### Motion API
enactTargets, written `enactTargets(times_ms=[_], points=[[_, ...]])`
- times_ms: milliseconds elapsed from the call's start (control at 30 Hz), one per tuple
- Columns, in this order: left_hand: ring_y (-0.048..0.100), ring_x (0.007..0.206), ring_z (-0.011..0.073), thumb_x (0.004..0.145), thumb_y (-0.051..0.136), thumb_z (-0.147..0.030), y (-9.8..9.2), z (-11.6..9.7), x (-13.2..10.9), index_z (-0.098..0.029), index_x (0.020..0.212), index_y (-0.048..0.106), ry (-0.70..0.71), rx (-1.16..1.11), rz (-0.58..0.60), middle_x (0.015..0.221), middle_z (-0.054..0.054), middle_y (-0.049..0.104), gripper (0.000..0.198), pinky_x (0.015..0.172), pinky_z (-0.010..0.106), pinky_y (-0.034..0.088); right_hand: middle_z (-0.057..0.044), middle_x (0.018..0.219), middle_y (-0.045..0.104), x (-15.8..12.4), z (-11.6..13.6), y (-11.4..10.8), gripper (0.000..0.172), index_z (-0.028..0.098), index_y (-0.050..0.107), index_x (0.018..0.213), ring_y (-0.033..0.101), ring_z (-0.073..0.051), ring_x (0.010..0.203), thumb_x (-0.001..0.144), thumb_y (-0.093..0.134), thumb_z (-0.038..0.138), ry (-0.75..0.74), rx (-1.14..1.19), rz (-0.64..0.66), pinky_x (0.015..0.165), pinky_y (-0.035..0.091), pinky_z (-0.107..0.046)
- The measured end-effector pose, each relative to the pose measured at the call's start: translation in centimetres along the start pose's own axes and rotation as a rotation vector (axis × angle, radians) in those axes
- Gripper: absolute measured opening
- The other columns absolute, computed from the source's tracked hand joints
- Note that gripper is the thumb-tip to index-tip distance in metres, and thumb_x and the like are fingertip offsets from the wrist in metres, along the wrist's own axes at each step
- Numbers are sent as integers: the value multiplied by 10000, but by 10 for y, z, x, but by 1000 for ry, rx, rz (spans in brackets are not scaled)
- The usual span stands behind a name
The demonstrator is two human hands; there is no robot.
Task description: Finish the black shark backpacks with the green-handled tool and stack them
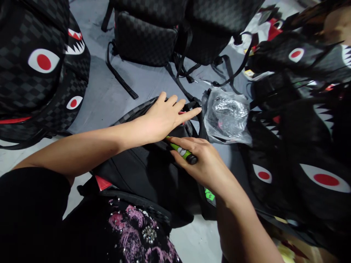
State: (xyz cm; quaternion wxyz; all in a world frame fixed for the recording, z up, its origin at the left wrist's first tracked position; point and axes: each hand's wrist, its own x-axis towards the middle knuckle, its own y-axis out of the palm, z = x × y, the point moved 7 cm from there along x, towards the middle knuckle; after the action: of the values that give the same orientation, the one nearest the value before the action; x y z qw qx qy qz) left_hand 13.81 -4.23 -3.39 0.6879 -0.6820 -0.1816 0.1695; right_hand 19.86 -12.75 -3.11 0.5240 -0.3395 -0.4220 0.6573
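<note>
You have the black backpack [148,175] lying across the grey table [109,91] right in front of you, its upper edge pointing away, and the work is at that edge, where both hands meet. To do this well, press your left hand [164,118] flat so the fabric lies taut and cannot slide, and hold those fingertips clear of the tool's working end, which is hidden under your left palm. Steady your right wrist against the bag rather than working in the air. The loose straps [189,76] of the bags further back trail close to your fingers, so watch that none gets under the tip. As for the grip, your left hand is spread wide, fingers straight, resting on the backpack and grasping nothing. Your right hand [204,162] is closed round the green pen-like tool [179,149], pinched between thumb and fingers, with its black end sticking out toward you. A crumpled plastic bag [227,117] sits just beyond your right hand, and shark-face backpacks [41,62] are heaped on both sides.
</note>
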Motion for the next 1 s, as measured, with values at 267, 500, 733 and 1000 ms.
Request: enactTargets(times_ms=[267,500,733,1000], points=[[410,1341,346,931,528,-244,1,1,-1,-274,1605,135,-3,31,-9,1571,148,373,780,1073,493,264,-80,1050,780,-5,-4,-1,273,195,732,1158,742,-266,950,909,628,237,73,-88,-16,901,553,-428],[441,1314,351,935,490,-203,4,1,1,-274,1602,160,1,42,-45,1560,158,387,747,1052,495,278,-69,1049,783,-6,-6,-1,270,196,736,1143,747,-260,934,905,616,241,65,-51,-49,886,558,-424],[437,1319,350,935,519,-239,3,2,0,-273,1601,162,9,35,-59,1554,158,394,756,1047,491,281,-61,1062,782,-6,-5,-1,270,199,739,1137,744,-251,946,903,616,253,99,6,-84,896,558,-408],[426,1331,346,921,550,-250,3,2,0,-282,1602,150,-4,23,-32,1565,144,385,791,1065,491,277,-61,1059,784,-9,-8,-1,273,197,745,1127,744,-251,942,899,612,269,155,32,-103,905,554,-417]])
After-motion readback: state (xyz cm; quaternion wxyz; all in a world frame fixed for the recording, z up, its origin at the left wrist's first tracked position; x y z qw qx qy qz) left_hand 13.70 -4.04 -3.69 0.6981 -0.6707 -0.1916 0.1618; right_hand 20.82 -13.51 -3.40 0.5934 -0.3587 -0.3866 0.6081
